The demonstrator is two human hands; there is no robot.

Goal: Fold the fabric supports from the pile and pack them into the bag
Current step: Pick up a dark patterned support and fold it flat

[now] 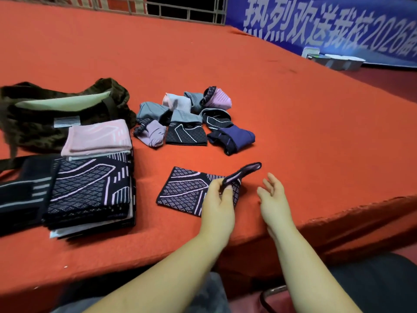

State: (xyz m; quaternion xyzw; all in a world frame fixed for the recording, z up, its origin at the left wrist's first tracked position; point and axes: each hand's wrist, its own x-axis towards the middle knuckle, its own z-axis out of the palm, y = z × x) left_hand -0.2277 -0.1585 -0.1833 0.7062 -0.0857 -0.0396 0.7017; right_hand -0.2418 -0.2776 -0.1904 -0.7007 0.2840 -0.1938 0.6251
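Observation:
A black support with lilac line pattern lies flat on the red table near its front edge. My left hand pinches its right end, which is lifted and curls up to the right. My right hand hovers just right of it, fingers relaxed, holding nothing. A loose pile of supports in grey, pink, lilac, black and navy sits behind. A stack of folded supports lies at the left, with a pink folded one behind it. The dark olive bag gapes open at the far left.
The red table runs far back to a metal railing. Its front edge drops off just right of my right hand. White containers stand at the far right under a blue banner. A black strap lies at the left edge.

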